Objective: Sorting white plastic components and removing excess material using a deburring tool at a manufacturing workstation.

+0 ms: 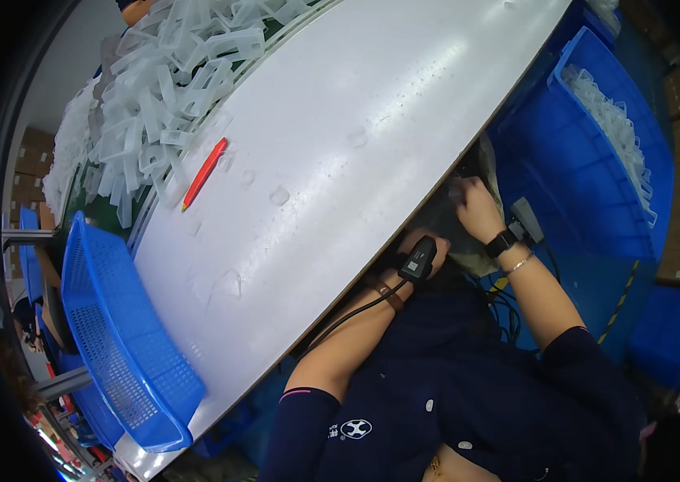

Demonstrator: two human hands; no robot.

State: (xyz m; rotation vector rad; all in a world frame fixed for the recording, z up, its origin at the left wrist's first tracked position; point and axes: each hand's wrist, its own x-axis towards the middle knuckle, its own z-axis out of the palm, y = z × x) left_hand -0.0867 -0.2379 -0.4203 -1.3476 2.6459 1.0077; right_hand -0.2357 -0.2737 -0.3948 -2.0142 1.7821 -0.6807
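Note:
My right hand (pixel 478 210) is past the table's near edge, over the mouth of a pale bag (pixel 475 259). Its fingers are curled together at the bag's dark opening, and what they pinch, if anything, is too unclear to name. Beside it, lower and to the left, is my left hand (pixel 434 255) with a black cabled device (pixel 418 260) strapped on its back. Its fingers are mostly hidden behind the device and near the table edge. On the white table (pixel 340 177) lie a slim red tool (pixel 206 173) with a yellowish tip and several small clear scraps (pixel 279 195).
Translucent plastic parts (pixel 139 120) are heaped beyond the table's far edge. A blue perforated basket (pixel 127 345) stands at the table's left end. To my right is a large blue bin (pixel 573 145) with more clear parts (pixel 613 128); cables (pixel 508 313) hang near my right forearm.

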